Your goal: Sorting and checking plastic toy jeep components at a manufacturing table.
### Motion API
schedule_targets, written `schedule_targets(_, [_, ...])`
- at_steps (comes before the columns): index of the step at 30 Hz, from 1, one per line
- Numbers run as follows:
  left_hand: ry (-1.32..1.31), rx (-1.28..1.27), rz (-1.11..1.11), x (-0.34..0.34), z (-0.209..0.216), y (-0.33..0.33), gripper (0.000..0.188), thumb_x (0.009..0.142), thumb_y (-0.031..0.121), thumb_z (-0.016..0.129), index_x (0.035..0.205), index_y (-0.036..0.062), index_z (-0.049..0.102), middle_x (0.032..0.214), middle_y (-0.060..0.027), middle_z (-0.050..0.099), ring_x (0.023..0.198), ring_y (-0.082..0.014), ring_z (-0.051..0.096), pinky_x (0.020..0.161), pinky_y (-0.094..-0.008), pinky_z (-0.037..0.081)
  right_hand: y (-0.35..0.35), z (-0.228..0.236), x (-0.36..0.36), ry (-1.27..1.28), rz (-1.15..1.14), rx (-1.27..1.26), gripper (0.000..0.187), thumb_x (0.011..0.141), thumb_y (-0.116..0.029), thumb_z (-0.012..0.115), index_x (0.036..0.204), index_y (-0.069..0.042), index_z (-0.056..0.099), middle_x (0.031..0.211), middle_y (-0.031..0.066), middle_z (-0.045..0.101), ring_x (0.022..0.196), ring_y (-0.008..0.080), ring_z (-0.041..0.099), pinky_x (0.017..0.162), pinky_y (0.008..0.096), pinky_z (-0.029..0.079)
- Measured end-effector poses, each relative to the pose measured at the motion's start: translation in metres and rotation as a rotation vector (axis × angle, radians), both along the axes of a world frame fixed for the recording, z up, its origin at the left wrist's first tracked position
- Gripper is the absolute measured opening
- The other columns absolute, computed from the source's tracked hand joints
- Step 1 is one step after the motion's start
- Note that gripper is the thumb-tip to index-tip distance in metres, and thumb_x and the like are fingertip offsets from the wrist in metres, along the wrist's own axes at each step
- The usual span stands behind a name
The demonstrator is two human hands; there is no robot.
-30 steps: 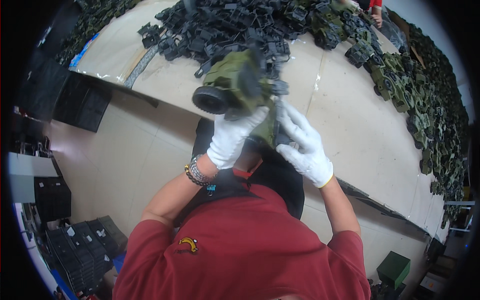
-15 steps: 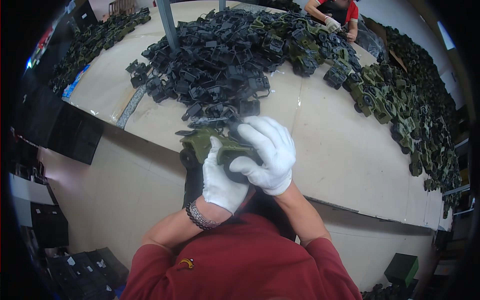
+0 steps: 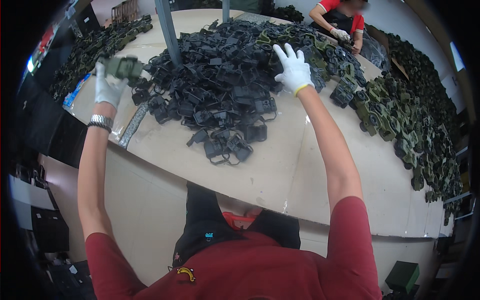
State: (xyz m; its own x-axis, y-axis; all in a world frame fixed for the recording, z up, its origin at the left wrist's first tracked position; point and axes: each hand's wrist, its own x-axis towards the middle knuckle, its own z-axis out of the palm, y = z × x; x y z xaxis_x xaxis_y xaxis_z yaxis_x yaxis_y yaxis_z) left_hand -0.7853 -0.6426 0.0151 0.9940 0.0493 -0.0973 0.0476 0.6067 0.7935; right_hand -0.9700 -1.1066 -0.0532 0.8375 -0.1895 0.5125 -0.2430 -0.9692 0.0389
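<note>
My left hand [image 3: 108, 90], in a white glove, is stretched out to the far left. It grips a green toy jeep [image 3: 125, 67], slightly blurred, above the table's left part. Out over the right side of the pile is my right hand [image 3: 294, 71], gloved too, with its fingers spread and nothing in them. Below and left of it lies a heap of black plastic toy parts [image 3: 215, 80], frame-like in shape. Closest to that hand are green toy jeeps [image 3: 317, 62] at the heap's right edge. A small cluster of black parts [image 3: 225, 145] sits nearer to me.
More green jeeps [image 3: 385, 110] run along the table's right side, and others [image 3: 125, 32] lie at the far left. A grey metal post [image 3: 168, 32] rises through the heap. Across the table [image 3: 280, 175], a co-worker [image 3: 345, 25] handles a part.
My hands have parted from in front of my chest. The left has carried the jeep to the far left; the right has let go and reached forward over the heap, opening its fingers.
</note>
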Motion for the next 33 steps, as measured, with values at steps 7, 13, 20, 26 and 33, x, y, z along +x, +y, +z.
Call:
schedule_targets(7, [-0.275, 0.43, -0.181, -0.085, -0.047, -0.048, 0.059, 0.094, 0.033, 0.07, 0.14, 0.0014, 0.051, 0.128, -0.0141, 0.059, 0.117, -0.0277, 0.059, 0.1, -0.0452, 0.048, -0.047, -0.003, 0.039, 0.084, 0.05, 0.141, 0.086, 0.071, -0.02, 0.08, 0.148, -0.027, 0.042, 0.125, 0.0202, 0.058, 0.113, 0.0425, 0.059, 0.095, 0.0491, 0.053])
schedule_targets(13, [-0.323, 0.544, -0.391, -0.172, -0.088, -0.091, 0.032, 0.096, 0.019, 0.07, 0.122, 0.0017, 0.064, 0.108, -0.0065, 0.069, 0.093, -0.0155, 0.069, 0.082, -0.0278, 0.054, -0.079, 0.06, 0.008, -0.38, 0.346, 0.467, 0.079, 0.069, -0.028, 0.082, 0.141, -0.01, 0.055, 0.127, 0.0224, 0.064, 0.117, 0.0346, 0.062, 0.102, 0.0385, 0.048])
schedule_targets(20, [-0.245, 0.419, -0.621, -0.211, -0.075, -0.129, 0.037, 0.099, 0.026, 0.065, 0.126, 0.0005, 0.061, 0.114, -0.0102, 0.067, 0.098, -0.0181, 0.068, 0.082, -0.0296, 0.054, -0.091, 0.106, -0.094, -0.329, 0.556, 1.574, 0.058, 0.09, -0.016, 0.066, 0.145, -0.009, 0.051, 0.125, 0.0062, 0.066, 0.108, 0.0152, 0.066, 0.086, 0.0349, 0.056])
schedule_targets(26, [-0.022, -0.022, -1.325, -0.241, -0.075, -0.15, 0.105, 0.085, 0.086, 0.037, 0.149, 0.0022, 0.042, 0.148, -0.0168, 0.049, 0.137, -0.0318, 0.047, 0.113, -0.0523, 0.037, 0.013, 0.11, -0.169, 0.324, 0.929, 1.502, 0.091, 0.07, -0.034, 0.078, 0.147, 0.003, 0.045, 0.118, 0.0088, 0.068, 0.108, 0.0187, 0.065, 0.095, 0.0301, 0.052])
schedule_targets(33, [0.36, -0.47, -1.55, -0.351, -0.131, -0.111, 0.058, 0.092, 0.027, 0.066, 0.141, 0.0002, 0.049, 0.135, -0.019, 0.06, 0.125, -0.0326, 0.058, 0.111, -0.047, 0.042, 0.058, 0.032, -0.156, 0.519, 0.902, 1.448, 0.075, 0.086, -0.052, 0.071, 0.142, -0.005, 0.056, 0.122, 0.0089, 0.068, 0.105, 0.0163, 0.066, 0.084, 0.026, 0.052])
